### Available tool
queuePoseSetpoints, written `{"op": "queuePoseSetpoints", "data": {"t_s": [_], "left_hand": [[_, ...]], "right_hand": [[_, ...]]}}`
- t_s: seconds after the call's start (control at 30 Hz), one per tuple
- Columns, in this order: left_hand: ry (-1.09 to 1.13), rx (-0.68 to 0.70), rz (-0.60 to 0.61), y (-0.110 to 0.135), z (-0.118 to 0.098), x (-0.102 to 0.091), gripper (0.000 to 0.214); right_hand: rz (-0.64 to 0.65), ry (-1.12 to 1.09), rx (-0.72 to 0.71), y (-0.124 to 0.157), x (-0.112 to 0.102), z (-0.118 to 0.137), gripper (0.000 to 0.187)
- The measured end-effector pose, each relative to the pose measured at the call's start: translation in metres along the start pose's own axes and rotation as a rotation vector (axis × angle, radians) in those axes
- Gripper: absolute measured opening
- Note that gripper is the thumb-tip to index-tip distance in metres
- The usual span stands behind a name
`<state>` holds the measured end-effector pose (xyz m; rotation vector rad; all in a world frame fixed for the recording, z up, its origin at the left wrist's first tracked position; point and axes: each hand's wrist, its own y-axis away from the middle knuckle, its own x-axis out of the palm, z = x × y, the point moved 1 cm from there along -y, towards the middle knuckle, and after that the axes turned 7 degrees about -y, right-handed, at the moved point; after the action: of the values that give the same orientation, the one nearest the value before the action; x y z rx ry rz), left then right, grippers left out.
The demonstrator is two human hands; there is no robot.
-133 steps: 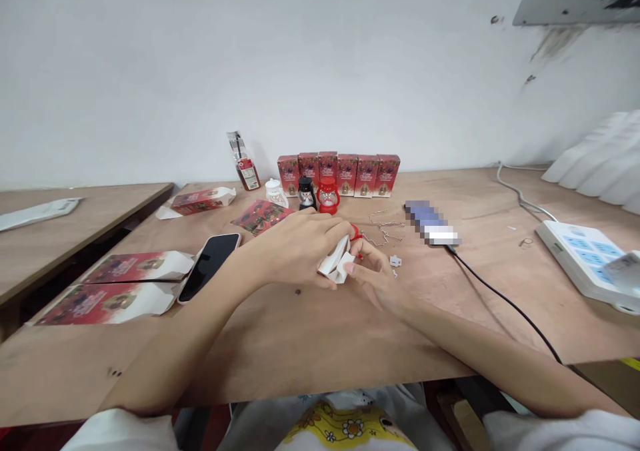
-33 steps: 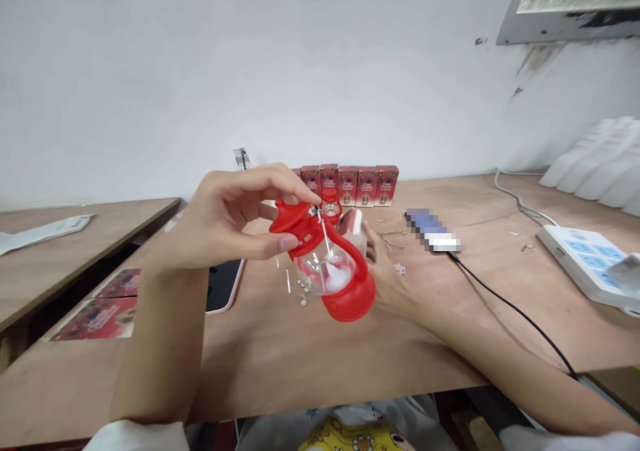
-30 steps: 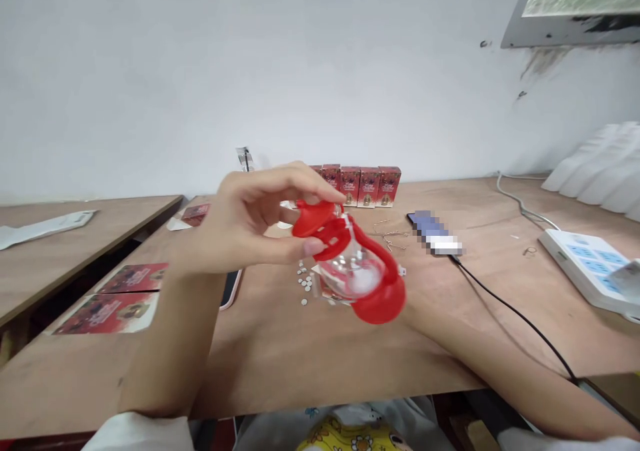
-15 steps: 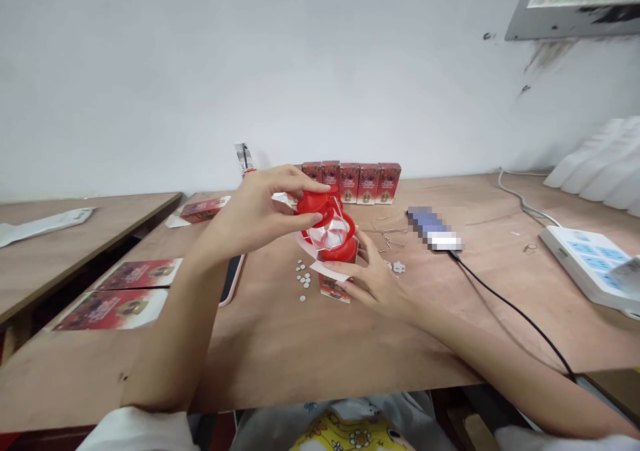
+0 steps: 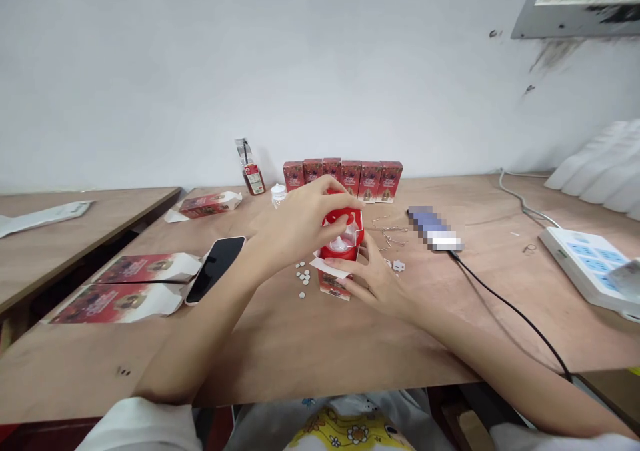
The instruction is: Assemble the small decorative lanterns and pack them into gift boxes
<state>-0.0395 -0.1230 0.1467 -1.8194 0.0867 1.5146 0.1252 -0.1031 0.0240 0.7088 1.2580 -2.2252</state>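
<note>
A small red toy lantern (image 5: 344,236) with a clear globe sits partly inside an open red printed box (image 5: 336,284) that stands on the wooden table (image 5: 310,344). My left hand (image 5: 300,221) is closed over the lantern's top, fingers curled around it. My right hand (image 5: 373,274) grips the box from the right side, thumb against its white open flap. Several small white discs (image 5: 302,278) lie on the table just left of the box.
A row of red boxes (image 5: 345,176) stands at the back by the wall. A phone (image 5: 215,268) and flat unfolded cartons (image 5: 125,291) lie left. Bent wires (image 5: 393,234), a blurred device with black cable (image 5: 505,304) and a white power strip (image 5: 585,264) lie right.
The lantern was held up near the camera, tilted, in my left hand. It has come down and now sits in the open box that my right hand holds on the table.
</note>
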Motion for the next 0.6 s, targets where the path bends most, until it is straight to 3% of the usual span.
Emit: {"op": "queuePoseSetpoints", "data": {"t_s": [0.33,0.6], "left_hand": [[-0.066,0.076,0.114,0.005,0.0,-0.006,0.028],[-0.221,0.098,0.139,0.002,-0.008,0.009,0.026]], "right_hand": [[0.026,-0.029,-0.024,0.0,0.001,-0.001,0.035],[-0.007,-0.045,0.0,0.002,0.001,-0.006,0.027]]}}
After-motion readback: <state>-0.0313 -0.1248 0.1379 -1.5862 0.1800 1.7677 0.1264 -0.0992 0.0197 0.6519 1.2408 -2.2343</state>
